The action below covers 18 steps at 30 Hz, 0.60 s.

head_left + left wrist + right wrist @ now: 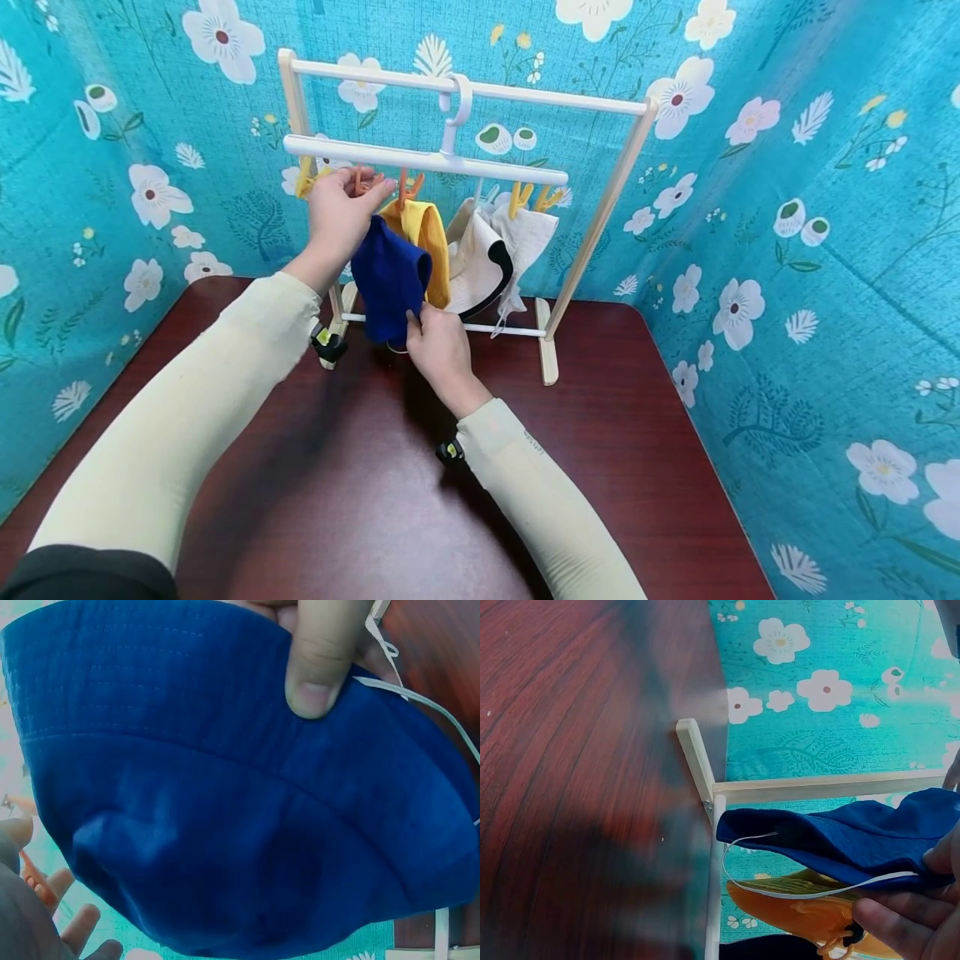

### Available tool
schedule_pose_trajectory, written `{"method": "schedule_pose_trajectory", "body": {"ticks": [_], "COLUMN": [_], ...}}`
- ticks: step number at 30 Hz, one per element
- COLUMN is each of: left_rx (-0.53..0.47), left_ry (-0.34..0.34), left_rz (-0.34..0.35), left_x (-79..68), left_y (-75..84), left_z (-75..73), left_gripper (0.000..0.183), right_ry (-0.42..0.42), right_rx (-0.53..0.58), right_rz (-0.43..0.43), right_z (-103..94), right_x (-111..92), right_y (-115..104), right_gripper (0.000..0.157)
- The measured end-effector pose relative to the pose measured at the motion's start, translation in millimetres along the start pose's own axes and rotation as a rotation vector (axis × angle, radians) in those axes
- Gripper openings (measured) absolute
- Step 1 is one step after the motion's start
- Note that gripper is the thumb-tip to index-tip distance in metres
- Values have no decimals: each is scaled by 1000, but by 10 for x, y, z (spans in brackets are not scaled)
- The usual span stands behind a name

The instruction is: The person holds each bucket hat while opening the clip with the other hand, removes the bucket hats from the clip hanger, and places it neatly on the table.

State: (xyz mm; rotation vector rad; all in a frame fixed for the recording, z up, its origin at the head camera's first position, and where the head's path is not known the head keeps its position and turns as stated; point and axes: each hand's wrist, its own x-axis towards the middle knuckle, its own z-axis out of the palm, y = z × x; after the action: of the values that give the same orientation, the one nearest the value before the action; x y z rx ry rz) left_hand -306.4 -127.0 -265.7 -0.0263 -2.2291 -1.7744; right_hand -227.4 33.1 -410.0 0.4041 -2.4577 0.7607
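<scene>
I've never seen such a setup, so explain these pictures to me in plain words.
There is no machine here, only a person's two bare hands. The wide picture comes from a camera worn on the head, looking forward and down; the two others come from cameras on the left and right wrists. On the dark red-brown table stands a wooden rack, from which hangs a white hanger with clips. The right hand holds a blue hat by its edge, while the left hand pinches an orange clip near the hat's top; whether that clip grips it is hidden. Beside the hat hang a yellow cloth item, a white piece with black trim and a pale cloth piece.
</scene>
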Motion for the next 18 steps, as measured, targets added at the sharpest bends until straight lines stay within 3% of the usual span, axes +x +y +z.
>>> {"method": "schedule_pose_trajectory", "body": {"ticks": [9,18], "left_rx": [153,143], "left_ry": [-6,-14], "left_rz": [30,80], "left_x": [-98,-191], "left_y": [-65,-126], "left_z": [-117,-321], "left_gripper": [62,59], "right_ry": [-3,-7], "right_rx": [9,11], "right_rz": [-2,-43], "right_z": [-14,-35], "right_x": [-5,-15], "right_y": [-25,-23], "right_gripper": [28,26]}}
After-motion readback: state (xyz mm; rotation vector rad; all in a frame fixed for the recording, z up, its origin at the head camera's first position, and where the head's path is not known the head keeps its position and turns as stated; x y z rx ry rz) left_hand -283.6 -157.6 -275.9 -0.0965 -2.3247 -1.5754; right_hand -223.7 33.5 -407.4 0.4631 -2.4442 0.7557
